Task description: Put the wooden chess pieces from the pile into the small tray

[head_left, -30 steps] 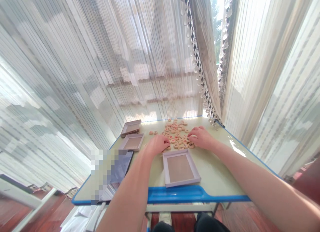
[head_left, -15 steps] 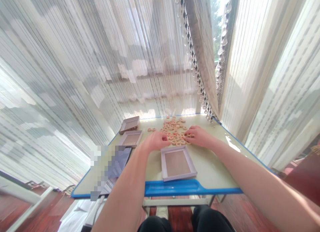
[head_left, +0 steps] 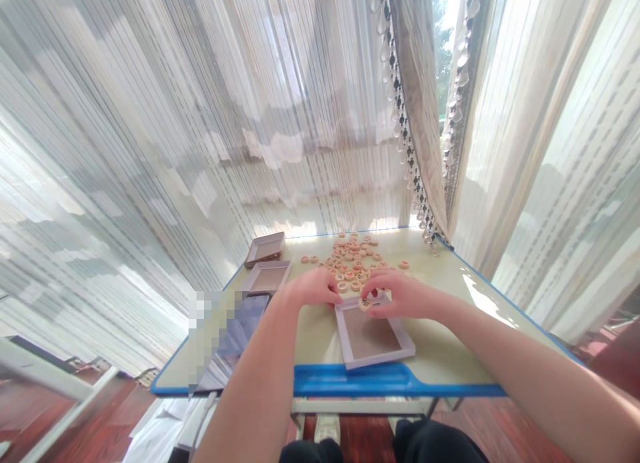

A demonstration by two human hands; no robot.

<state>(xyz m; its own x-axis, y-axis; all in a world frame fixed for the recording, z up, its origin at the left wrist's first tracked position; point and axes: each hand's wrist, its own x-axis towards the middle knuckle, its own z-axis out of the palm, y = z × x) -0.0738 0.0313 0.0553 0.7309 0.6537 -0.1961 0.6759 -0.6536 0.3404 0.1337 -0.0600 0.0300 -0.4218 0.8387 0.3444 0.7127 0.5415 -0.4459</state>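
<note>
Between the fingertips of my right hand [head_left: 403, 295] is a round wooden Chinese chess piece [head_left: 365, 305] with a dark character on its face, held over the far side of a shallow light box [head_left: 377, 341]. My left hand [head_left: 317, 287] is closed at the box's far left corner, its fingertips on the corner's edge; the exact contact is partly hidden. Just beyond both hands lies a loose pile of Chinese chess pieces [head_left: 349, 255], marked with red or dark characters. The visible inside of the box holds no pieces.
On the left of the blue-edged table [head_left: 320, 343] are another shallow box [head_left: 269, 276], stacked boxes [head_left: 266, 247] behind it, and a tablet-like dark device [head_left: 245, 330]. A single piece [head_left: 403, 264] lies right of the pile. Sheer curtains [head_left: 300, 116] hang behind the table.
My right hand has come from the pile toward me with a chess piece. My left hand has moved from the pile's edge to the box corner. The box has shifted slightly right and is turned a little.
</note>
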